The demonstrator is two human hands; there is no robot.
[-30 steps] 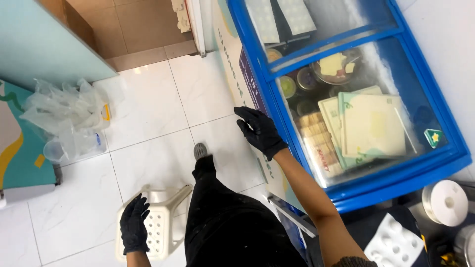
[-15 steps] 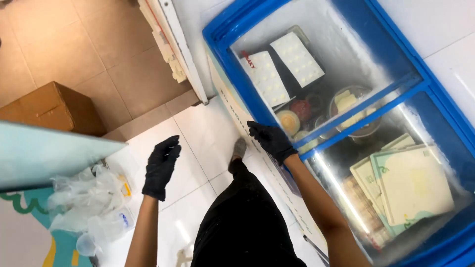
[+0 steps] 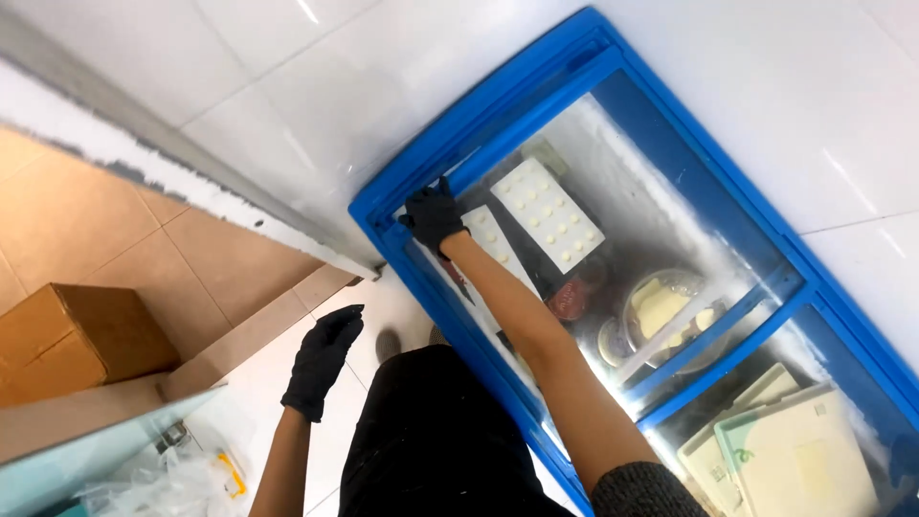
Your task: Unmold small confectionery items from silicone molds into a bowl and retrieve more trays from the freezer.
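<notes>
I stand beside a blue chest freezer (image 3: 459,124) with sliding glass lids. My right hand (image 3: 433,215), in a black glove, rests on the frame of the glass lid (image 3: 622,206) near the freezer's far left corner, fingers curled over the edge. My left hand (image 3: 322,359), also black-gloved, hangs free in the air above the floor with fingers loosely apart and nothing in it. Under the glass lie two white trays of pale round pieces (image 3: 555,213), a few round tubs (image 3: 670,311) and flat pale packages (image 3: 795,450).
A cardboard box (image 3: 72,335) stands on the brown tiled floor at left. Clear plastic bags (image 3: 163,474) lie at the lower left next to a pale blue counter edge (image 3: 86,460). White tiled wall runs behind the freezer.
My right hand has slid along the freezer's front edge to the far left corner of the lid. My view has swung up along the freezer. The left hand stays free.
</notes>
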